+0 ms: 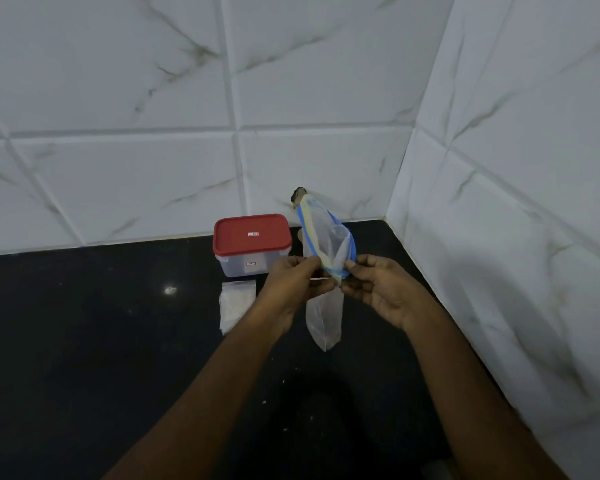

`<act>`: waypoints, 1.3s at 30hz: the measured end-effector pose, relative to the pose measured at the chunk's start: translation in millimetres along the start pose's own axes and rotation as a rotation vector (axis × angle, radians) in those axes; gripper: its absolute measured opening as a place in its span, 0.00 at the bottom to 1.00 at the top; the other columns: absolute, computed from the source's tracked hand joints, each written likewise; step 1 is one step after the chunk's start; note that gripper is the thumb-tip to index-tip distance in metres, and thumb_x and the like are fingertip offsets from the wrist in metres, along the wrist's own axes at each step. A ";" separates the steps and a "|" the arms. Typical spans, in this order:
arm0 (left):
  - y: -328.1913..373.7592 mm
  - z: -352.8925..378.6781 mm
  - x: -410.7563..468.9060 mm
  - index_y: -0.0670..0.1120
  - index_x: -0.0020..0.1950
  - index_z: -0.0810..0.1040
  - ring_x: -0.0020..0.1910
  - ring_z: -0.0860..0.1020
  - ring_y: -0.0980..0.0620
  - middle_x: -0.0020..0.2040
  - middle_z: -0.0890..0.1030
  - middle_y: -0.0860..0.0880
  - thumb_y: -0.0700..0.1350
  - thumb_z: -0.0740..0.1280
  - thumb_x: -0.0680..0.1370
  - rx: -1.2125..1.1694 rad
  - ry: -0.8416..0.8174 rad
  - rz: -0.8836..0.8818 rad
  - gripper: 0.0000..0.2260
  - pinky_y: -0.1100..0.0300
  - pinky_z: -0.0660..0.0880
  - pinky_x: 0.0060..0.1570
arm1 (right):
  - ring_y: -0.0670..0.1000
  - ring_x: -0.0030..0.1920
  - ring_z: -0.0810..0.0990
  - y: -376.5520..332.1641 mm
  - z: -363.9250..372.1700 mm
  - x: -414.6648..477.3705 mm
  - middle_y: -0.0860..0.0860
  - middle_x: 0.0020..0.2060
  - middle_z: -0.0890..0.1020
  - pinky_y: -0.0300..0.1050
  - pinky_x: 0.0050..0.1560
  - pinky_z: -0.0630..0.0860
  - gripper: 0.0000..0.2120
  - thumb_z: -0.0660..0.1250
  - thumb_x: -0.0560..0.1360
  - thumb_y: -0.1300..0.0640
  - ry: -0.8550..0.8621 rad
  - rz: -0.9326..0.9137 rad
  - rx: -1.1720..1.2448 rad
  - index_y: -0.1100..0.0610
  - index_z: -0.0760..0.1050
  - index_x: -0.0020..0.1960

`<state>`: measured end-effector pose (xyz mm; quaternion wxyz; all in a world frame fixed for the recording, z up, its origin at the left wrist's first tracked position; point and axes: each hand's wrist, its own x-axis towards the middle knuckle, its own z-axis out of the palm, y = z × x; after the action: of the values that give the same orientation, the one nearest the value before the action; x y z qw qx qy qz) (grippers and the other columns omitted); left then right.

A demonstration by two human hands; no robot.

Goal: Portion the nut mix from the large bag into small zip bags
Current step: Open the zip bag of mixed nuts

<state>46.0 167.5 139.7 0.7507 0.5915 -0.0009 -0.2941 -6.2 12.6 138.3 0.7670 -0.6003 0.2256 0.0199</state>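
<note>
Zip bag (pixel 326 247): mouth spread open between fingertips.
Left hand (pixel 293 284): pinching one rim.
Right hand (pixel 381 292): pinching opposite rim.

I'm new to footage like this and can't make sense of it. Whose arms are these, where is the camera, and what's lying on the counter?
There is no machine here. The one picture comes from a camera worn on a person's head, looking forward and down at their own bare arms. The left hand and right hand each pinch the mouth of a clear zip bag with a blue and yellow seal, holding it open above the black counter. On the counter stands a closed clear box with a red lid. In front of it lies a flat clear packet, probably spare small bags. White marble-look tiles form the corner behind.
</note>
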 end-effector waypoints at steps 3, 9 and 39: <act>-0.9 6.2 -4.4 0.36 0.49 0.79 0.39 0.84 0.50 0.45 0.83 0.39 0.36 0.66 0.79 -0.315 0.038 -0.041 0.04 0.60 0.83 0.41 | 0.50 0.44 0.84 6.8 8.0 1.3 0.56 0.46 0.83 0.41 0.41 0.82 0.05 0.62 0.80 0.65 0.044 -0.057 0.280 0.60 0.77 0.52; -4.6 10.6 -5.2 0.35 0.46 0.78 0.37 0.83 0.48 0.42 0.81 0.38 0.32 0.66 0.77 -0.568 0.173 -0.084 0.02 0.59 0.82 0.34 | 0.52 0.45 0.83 11.5 19.0 -4.0 0.58 0.44 0.83 0.43 0.43 0.83 0.06 0.62 0.80 0.67 0.081 -0.009 0.656 0.61 0.76 0.51; 27.3 -5.4 36.4 0.39 0.49 0.77 0.44 0.79 0.47 0.44 0.80 0.43 0.38 0.59 0.83 -0.099 -0.030 -0.197 0.08 0.52 0.78 0.48 | 0.51 0.42 0.81 -14.0 -10.0 24.7 0.54 0.43 0.83 0.46 0.44 0.78 0.11 0.63 0.81 0.53 -0.079 0.042 -0.041 0.58 0.79 0.54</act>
<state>90.0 159.6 149.7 0.7465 0.5464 0.0603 -0.3750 16.9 -6.6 140.2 0.7624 -0.6096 0.2072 0.0643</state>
